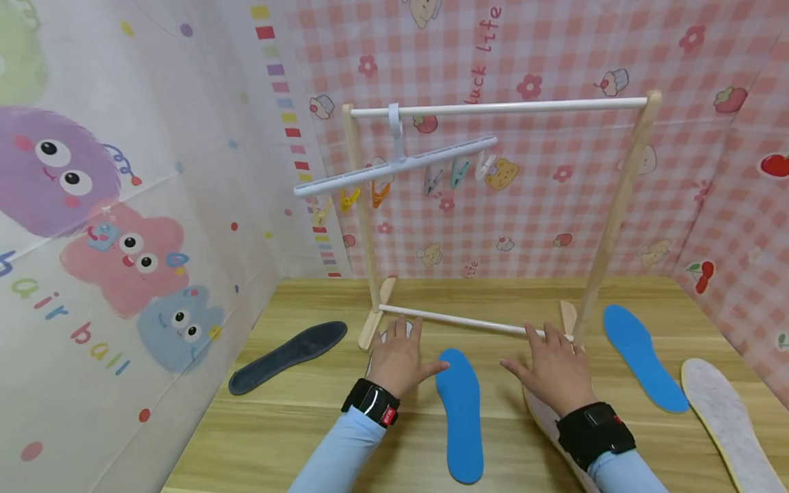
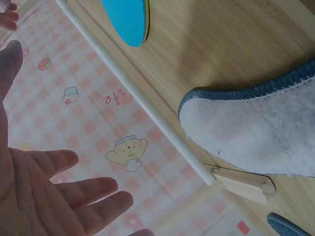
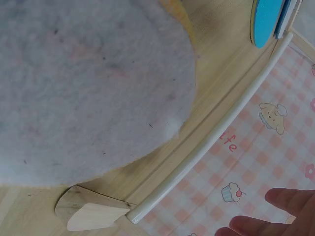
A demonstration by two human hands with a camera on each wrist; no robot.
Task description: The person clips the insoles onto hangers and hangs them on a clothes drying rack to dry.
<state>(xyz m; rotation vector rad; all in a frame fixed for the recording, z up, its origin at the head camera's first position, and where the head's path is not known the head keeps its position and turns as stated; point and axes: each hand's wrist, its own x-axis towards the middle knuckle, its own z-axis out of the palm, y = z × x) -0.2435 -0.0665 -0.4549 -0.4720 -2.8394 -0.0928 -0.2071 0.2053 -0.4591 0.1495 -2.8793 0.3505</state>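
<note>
Head view | left hand [image 1: 399, 356] flat, fingers spread, over grey insole [image 2: 256, 132] | right hand [image 1: 555, 370] flat, over white insole [image 3: 83, 88] | blue insole [image 1: 461, 411] between them on tabletop [image 1: 277, 438]

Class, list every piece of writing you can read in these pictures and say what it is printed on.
"life" and "luck": pink checked backdrop.
"air ball": left wall sheet, first letter cut off.
"fe": backdrop, both wrist views, only the end of a word.
Red tag on left wristband: too small to read.

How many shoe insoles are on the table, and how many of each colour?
Blue insoles: 2
Dark navy insole: 1
Pale grey insoles: 3
Total: 6
</note>
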